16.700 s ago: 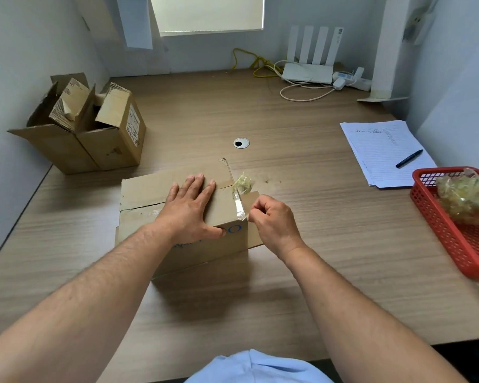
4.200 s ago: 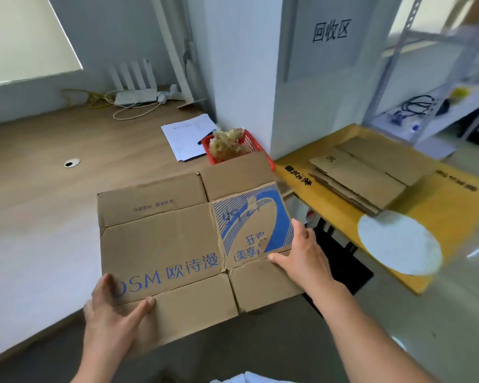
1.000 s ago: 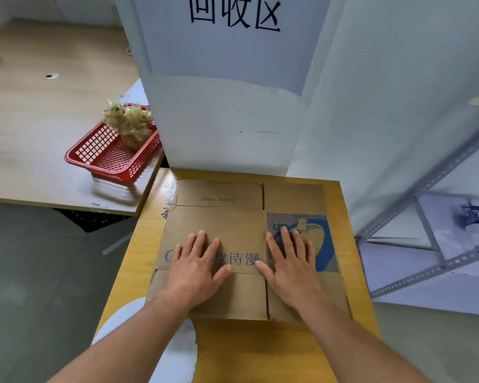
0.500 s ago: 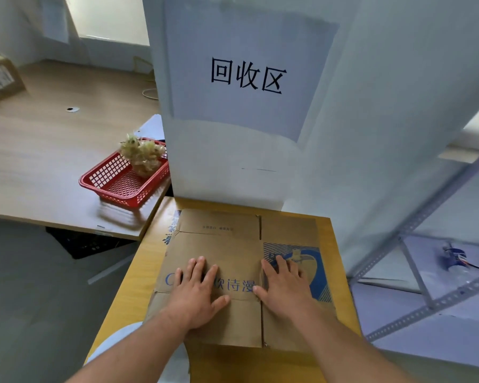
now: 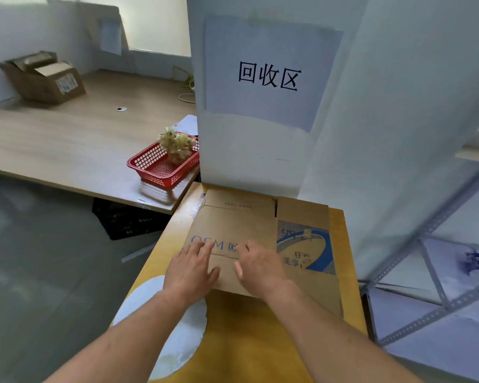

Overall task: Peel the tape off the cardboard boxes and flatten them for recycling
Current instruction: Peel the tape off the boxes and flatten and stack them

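A flattened brown cardboard box (image 5: 241,219) with blue print lies on the yellow table (image 5: 249,335), pushed up against a white pillar. My left hand (image 5: 190,268) rests palm down on its near left part, fingers spread. My right hand (image 5: 260,268) lies flat beside it on the middle of the cardboard, fingers spread. Neither hand holds anything. Two brown boxes (image 5: 43,76), their flaps open, stand at the far left corner of the wooden desk (image 5: 67,139).
A red mesh basket (image 5: 161,167) holding a wad of peeled tape (image 5: 177,143) sits at the desk's near right corner. The white pillar (image 5: 260,120) carries a paper sign. A metal shelf rack (image 5: 432,288) stands to the right. Grey floor lies to the left.
Both hands have slid left and towards me on the flattened box, closer together. My view has lifted and turned left, bringing the desk and the open boxes into sight.
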The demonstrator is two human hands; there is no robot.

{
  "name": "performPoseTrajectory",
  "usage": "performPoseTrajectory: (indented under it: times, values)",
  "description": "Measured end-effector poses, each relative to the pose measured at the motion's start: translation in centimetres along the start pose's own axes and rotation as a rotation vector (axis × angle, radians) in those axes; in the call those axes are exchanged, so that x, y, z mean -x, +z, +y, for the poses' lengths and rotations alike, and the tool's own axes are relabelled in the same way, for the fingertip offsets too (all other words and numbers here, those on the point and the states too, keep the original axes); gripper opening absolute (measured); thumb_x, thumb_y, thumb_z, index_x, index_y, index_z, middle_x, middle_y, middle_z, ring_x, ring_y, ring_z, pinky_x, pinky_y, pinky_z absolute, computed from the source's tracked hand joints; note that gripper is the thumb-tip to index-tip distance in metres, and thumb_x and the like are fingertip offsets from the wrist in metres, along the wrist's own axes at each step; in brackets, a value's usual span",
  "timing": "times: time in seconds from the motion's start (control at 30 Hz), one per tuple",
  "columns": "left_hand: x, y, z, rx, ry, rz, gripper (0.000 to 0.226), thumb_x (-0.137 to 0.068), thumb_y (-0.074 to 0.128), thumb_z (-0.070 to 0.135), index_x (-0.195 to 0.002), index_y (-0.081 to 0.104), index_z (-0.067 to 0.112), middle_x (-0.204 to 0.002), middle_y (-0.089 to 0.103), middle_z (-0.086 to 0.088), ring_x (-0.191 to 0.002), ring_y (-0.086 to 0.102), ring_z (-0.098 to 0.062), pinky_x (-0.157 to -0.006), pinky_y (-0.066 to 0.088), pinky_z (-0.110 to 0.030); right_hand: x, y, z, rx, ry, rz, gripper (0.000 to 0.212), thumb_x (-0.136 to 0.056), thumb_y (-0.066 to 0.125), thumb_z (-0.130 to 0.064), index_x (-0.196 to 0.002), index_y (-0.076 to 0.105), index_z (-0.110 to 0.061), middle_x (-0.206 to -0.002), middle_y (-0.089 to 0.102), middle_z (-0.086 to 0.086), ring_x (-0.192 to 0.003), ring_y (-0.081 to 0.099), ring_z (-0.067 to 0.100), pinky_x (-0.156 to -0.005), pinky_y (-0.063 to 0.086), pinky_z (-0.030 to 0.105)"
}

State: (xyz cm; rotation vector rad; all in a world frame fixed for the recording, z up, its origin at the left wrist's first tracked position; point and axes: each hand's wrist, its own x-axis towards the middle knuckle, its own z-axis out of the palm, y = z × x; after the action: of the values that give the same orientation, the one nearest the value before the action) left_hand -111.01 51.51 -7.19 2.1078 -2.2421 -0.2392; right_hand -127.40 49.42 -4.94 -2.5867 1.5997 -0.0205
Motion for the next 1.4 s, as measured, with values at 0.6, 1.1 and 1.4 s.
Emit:
performPoseTrajectory:
  times: [0.6, 1.1, 1.4]
  values:
    - [7.1, -1.3, -17.7, -0.003, -0.313, 0.166, 0.06, -0.095, 0.043, 0.052, -0.145, 0.038, 0.018, -0.13, 0.05, -0.003, -0.118, 0.05, -0.021, -0.093, 0.04, -0.033, -8.4, 1.6, -17.5, -0.024, -0.255, 0.064, 0.025, -0.098, 0.038, -0.027, -0.111, 0.054, -0.013, -0.107, 0.058, 0.006, -0.094, 0.059, 0.028, -0.068, 0.04, 0.033]
    - [10.8, -6.1, -44.8, 0.021, -0.569, 0.183, 0.059, -0.084, 0.065, 0.047, -0.13, 0.058, 0.009, -0.115, 0.062, -0.01, -0.103, 0.06, -0.03, -0.083, 0.046, -0.04, -22.8, 1.8, -43.7, 0.006, -0.45, 0.057, 0.032, -0.1, 0.034, -0.036, -0.112, 0.054, -0.014, -0.109, 0.056, 0.004, -0.098, 0.059, 0.027, -0.067, 0.038, 0.033]
    - [8.2, -6.0, -53.3, 0.001, -0.614, 0.136, 0.059, -0.094, 0.044, 0.053, -0.141, 0.04, 0.018, -0.136, 0.047, 0.0, -0.123, 0.046, -0.022, -0.097, 0.036, -0.034, -30.1, 4.1, -49.6, 0.019, -0.484, -0.002, 0.026, -0.1, 0.034, -0.029, -0.1, 0.056, -0.014, -0.094, 0.054, 0.001, -0.086, 0.059, 0.025, -0.061, 0.036, 0.031]
